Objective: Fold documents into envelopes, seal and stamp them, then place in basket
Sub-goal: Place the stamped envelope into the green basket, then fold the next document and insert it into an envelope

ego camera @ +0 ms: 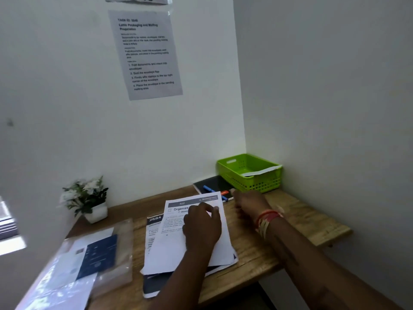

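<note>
The top document (194, 233) of the stack on the desk (257, 249) is pressed by the left hand (202, 227), fingers loosely spread, while the right hand (249, 203), empty and relaxed, is stretched toward the green basket (249, 173) far right.

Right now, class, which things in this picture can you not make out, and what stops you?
- Green basket: contents mostly hidden by its wall; only a white edge shows.
- Right hand: fingertips motion-blurred, so its grip is unclear.
- Top document: text partly covered by the left hand.
- Wall notice: small print blurred.
- Plastic sleeve: blurred, cut off by the edge.
</note>
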Tool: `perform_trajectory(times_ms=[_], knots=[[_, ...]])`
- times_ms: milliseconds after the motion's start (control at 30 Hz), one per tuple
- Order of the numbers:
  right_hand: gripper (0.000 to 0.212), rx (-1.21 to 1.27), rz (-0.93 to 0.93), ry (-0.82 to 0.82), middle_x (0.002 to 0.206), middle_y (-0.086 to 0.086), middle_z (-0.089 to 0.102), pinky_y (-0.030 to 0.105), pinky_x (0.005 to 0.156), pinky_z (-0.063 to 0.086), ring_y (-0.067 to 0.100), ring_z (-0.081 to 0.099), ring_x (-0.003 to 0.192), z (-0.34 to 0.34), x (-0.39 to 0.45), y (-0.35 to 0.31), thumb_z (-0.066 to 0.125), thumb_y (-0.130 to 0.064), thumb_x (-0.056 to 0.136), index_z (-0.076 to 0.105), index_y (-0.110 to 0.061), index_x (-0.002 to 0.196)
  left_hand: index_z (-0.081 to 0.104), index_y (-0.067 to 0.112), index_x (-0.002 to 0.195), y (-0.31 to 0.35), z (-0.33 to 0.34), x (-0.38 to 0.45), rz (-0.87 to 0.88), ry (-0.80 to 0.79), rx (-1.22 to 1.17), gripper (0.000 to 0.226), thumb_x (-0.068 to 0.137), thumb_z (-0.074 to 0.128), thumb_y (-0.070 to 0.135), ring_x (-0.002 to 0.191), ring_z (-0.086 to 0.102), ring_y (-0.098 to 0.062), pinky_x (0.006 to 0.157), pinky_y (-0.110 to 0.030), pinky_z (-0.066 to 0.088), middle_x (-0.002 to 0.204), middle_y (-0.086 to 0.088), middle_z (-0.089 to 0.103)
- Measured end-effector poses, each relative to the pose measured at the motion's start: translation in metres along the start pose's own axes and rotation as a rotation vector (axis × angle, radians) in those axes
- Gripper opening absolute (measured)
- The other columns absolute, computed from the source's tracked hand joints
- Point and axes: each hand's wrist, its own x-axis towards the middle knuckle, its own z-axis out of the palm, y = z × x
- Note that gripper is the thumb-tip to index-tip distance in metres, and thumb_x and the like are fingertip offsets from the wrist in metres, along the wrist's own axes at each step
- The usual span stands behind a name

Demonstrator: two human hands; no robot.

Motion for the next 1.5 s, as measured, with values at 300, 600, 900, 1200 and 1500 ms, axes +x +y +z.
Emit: perform_trajectory(times_ms=[300,600,900,1200,1500], knots=[[0.054,-0.479,-0.139,-0.091,0.12,0.005,0.071,0.026,0.088,0.052,0.02,0.067,0.106,0.056,-0.016,-0.021,0.081,-0.041,0.076,0.07,-0.013,0.12,0.06,0.03,0.124,-0.039,-0.04,-0.017,0.016,-0.236,0.062,0.047,0.09,0.059,0.062,0.117,0.057,-0.015,0.097,-0.032,0.043,0.131,0.005,0.062],[0.052,-0.367,0.011,-0.078,0.137,0.012,0.059,0.034,0.103,0.047,0.027,0.058,0.123,0.04,0.001,-0.026,0.072,-0.028,0.088,0.059,-0.005,0.132,0.051,0.043,0.134,-0.059,-0.061,-0.03,0.228,-0.418,0.018,0.046,0.091,0.066,0.05,0.128,0.044,-0.004,0.1,-0.02,0.029,0.142,0.021,0.048],[0.019,0.486,0.181,-0.032,0.09,0.015,0.058,0.034,0.047,0.054,0.026,0.059,0.074,0.008,-0.028,-0.006,0.055,0.011,0.091,0.056,0.0,0.106,0.049,0.037,0.14,-0.018,-0.066,-0.033,0.281,-0.248,-0.064,0.066,0.086,0.053,0.075,0.139,0.038,-0.006,0.116,-0.033,0.029,0.151,0.017,0.043],[0.043,-0.172,-0.095,-0.005,0.108,0.01,0.071,0.043,0.076,0.06,0.033,0.071,0.091,-0.026,-0.072,0.017,0.067,-0.007,0.074,0.065,-0.009,0.118,0.039,0.037,0.152,-0.005,-0.076,-0.049,0.387,-0.509,0.295,0.065,0.093,0.058,0.019,0.146,0.035,-0.018,0.119,-0.032,0.027,0.161,0.006,0.035],[0.041,-0.555,-0.574,-0.234,0.122,-0.013,0.065,0.024,0.087,0.047,0.007,0.063,0.103,-0.019,-0.106,0.038,0.065,-0.04,0.091,0.062,-0.031,0.13,0.063,0.034,0.132,-0.017,-0.079,-0.041,0.312,-0.665,0.267,0.046,0.098,0.045,0.061,0.129,0.05,-0.019,0.102,-0.033,0.036,0.142,0.003,0.058]])
